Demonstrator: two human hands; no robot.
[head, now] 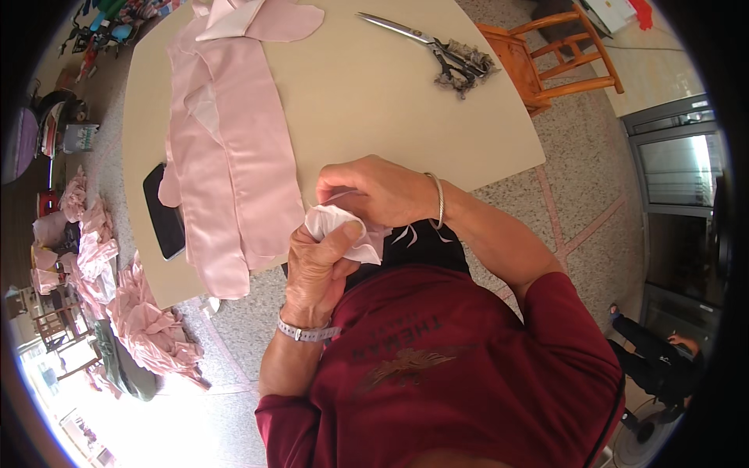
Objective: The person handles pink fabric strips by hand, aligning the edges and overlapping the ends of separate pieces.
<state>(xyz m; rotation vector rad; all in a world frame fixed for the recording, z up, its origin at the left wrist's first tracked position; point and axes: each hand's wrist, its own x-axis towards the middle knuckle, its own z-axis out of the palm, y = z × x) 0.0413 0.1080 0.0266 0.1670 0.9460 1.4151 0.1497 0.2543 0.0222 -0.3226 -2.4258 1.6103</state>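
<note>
In front of my chest, my left hand (322, 248) grips a bunched pale pink fabric piece (333, 223), its thumb pressed on top. My right hand (380, 190) curls over the far side of the same piece, fingers bent in at its edge. The right fingertips are partly hidden. Thin pale strips (409, 234) dangle below the right wrist, which wears a bracelet. Left of my hands, long pink satin panels (257, 152) lie overlapped on the table (363, 105). Tailor's shears (433, 44) with cloth-wrapped handles rest at the far right of the tabletop.
A black smartphone (164, 216) lies by the table's left edge, partly beside the panels. Crumpled pink fabric (152, 327) is heaped at the left. A wooden chair (550, 64) stands beyond the table's right side. Another person (649, 357) is at the lower right.
</note>
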